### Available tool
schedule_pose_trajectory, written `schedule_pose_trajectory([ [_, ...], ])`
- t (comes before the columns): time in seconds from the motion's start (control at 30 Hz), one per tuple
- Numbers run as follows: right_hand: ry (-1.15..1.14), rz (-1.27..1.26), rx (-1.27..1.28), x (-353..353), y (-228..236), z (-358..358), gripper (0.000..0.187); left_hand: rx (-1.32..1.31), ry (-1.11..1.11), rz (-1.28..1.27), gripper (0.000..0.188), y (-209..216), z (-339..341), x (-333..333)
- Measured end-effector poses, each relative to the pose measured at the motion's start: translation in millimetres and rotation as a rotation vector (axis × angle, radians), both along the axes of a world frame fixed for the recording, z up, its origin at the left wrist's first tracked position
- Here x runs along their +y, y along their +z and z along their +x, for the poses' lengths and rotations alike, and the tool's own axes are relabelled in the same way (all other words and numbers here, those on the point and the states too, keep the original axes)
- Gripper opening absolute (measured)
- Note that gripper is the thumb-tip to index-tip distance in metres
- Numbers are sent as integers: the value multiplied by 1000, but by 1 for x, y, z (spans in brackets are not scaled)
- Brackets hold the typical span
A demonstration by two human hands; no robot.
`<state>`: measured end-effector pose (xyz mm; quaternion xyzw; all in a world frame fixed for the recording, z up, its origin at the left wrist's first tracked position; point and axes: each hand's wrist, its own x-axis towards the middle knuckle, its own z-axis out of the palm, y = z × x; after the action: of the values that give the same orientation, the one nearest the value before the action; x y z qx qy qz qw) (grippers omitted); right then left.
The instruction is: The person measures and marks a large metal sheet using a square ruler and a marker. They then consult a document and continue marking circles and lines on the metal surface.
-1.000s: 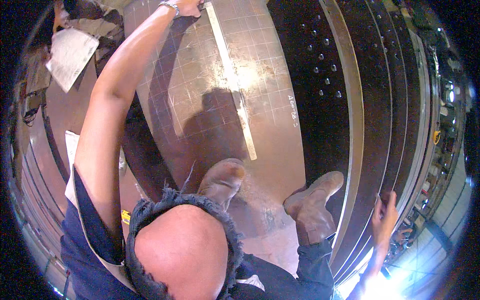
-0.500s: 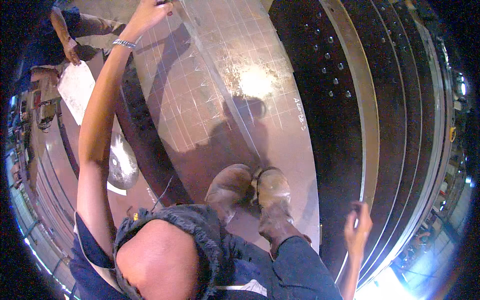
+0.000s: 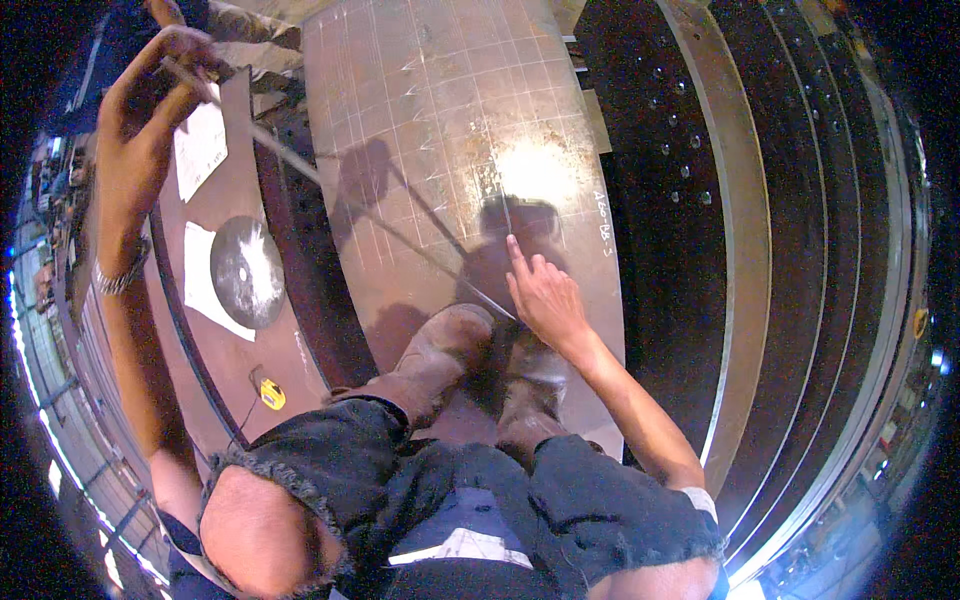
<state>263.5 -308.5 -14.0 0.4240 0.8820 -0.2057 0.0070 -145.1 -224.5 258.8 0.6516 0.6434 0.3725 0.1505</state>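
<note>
My left hand (image 3: 150, 110), raised at the upper left, is closed around one end of a long, thin metal straightedge (image 3: 290, 160). The strip slants down to the right, its far end close to my boots and my right hand. Below me lies a brown steel plate (image 3: 430, 110) scribed with a grid of pale lines. Over it my right hand (image 3: 548, 300) stretches out its index finger, the tip at or just above a pale line; the other fingers are loosely bent, and nothing shows in them. My boots (image 3: 440, 350) stand on the plate.
Left of the plate lie a round grey disc (image 3: 247, 272), a white sheet (image 3: 205, 145) and a yellow tape measure (image 3: 271, 392). Dark curved steel beams (image 3: 740, 200) run along the right, one with rows of bolts or studs. Part of another person (image 3: 165, 12) shows at the upper left.
My left hand has swung left and lifted the straightedge off its line on the plate. The right hand has come from the lower right to the plate's middle, index finger extended.
</note>
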Motion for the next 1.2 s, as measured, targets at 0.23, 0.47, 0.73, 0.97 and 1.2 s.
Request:
schedule_pose_trajectory([
  [0.23,-37,-91,15,6,-2,1,64,168,6,-124,38,74,48,-94],
  [0.47,-36,-168,101,8,4,9,59,272,179,-226,36,125,114,-157],
  [0.73,-215,-214,32,23,2,-16,57,351,98,-291,28,136,133,-167],
  [0.97,-234,-248,69,27,5,-44,60,258,240,-307,30,138,127,-166],
  [1.2,-269,-257,72,34,4,-41,63,243,255,-345,32,129,121,-164],
])
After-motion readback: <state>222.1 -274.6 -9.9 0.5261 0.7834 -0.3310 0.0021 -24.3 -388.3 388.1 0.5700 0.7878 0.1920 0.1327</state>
